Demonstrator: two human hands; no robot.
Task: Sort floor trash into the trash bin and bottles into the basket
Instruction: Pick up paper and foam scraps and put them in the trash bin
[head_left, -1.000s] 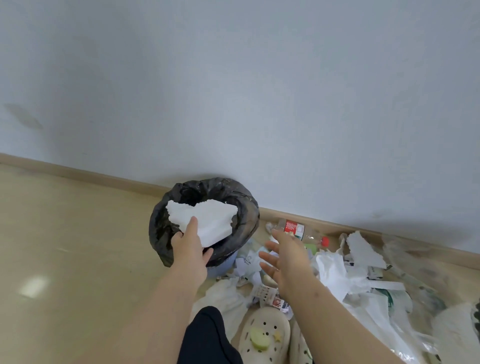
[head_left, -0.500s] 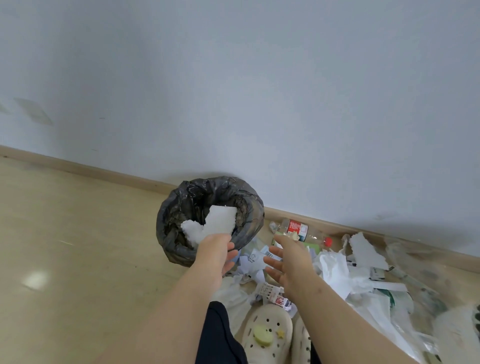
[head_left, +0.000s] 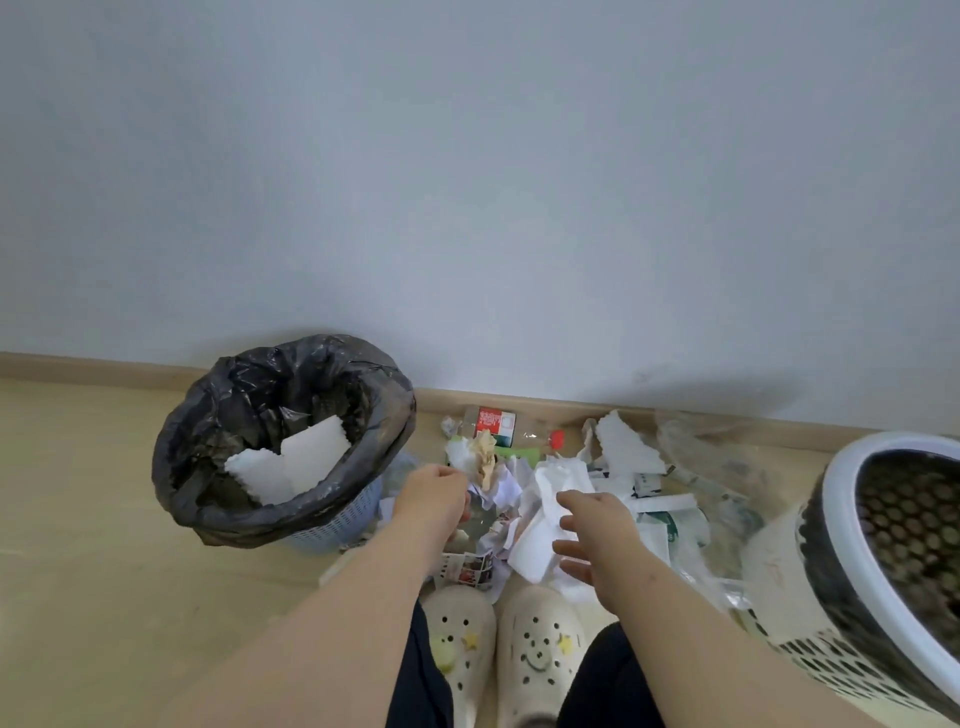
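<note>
While the right hand (head_left: 597, 525) is hovering open, the left hand (head_left: 431, 499), grip unclear, is hanging over crumpled white paper scraps (head_left: 506, 486), best bunched tightly.

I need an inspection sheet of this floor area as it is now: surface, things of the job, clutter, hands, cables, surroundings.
Surface: pale floor, bare at the left.
Job's things: bin with a black bag, foam pieces inside; bottle with a red cap lying by the baseboard; basket at the right, contents not visible.
Clutter: paper pile, foam shard and clear plastic between bin and basket.
Hands: left hand curled at the pile, grip unclear; right hand open over white paper.
Cables: nothing seen.
Surroundings: plain wall; the person's shoes at the pile's near edge.
</note>
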